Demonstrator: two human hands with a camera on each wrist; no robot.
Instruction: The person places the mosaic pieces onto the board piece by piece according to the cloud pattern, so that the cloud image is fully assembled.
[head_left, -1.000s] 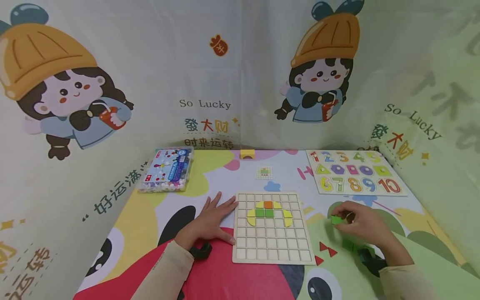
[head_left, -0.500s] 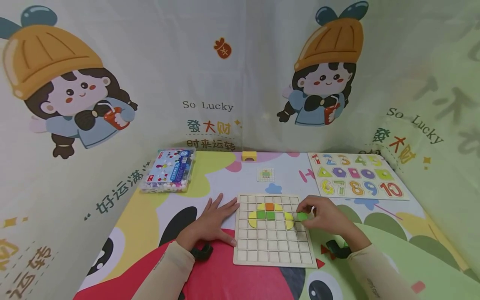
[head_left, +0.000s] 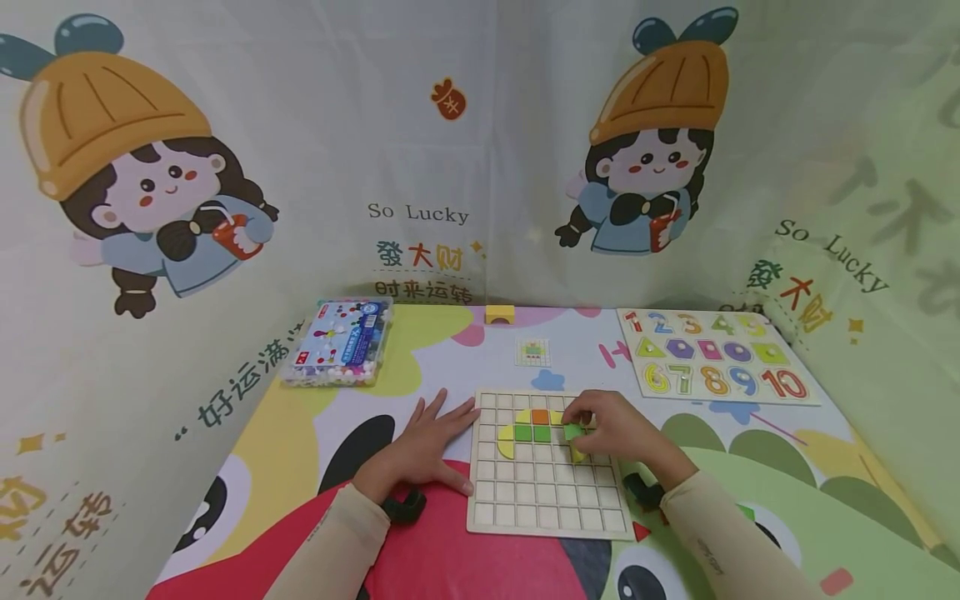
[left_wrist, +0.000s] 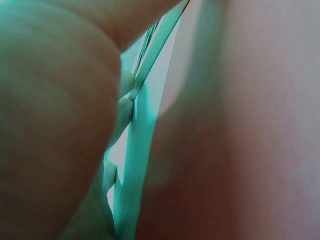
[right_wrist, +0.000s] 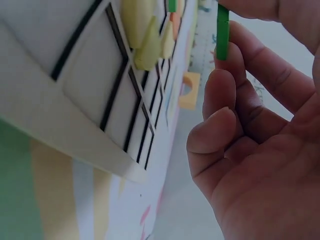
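"Now, look at the right hand [head_left: 618, 427], fingertips pinched on a green tile [head_left: 573, 431]!"

"Where's it got that tile?"

"Over the right side of the grid board [head_left: 474, 508], just above a yellow piece [head_left: 577, 456]. The wrist view shows it off the surface."

"And the left hand [head_left: 422, 450]?"

"Fingers fanned wide apart, tips at the board's left edge. Steadying it, I'd say."

"So which step are we on?"

"Placing, in my judgement, with the pattern only partly built. See the green pair [head_left: 522, 433] below the orange tile [head_left: 539, 417]? There's a bare cell just to their right."

"What does the next move call for?"

"If that's the cell, square the tile up, lower it flat, then release without nudging the yellow. The picture card [head_left: 533, 352] is too small to confirm it!"
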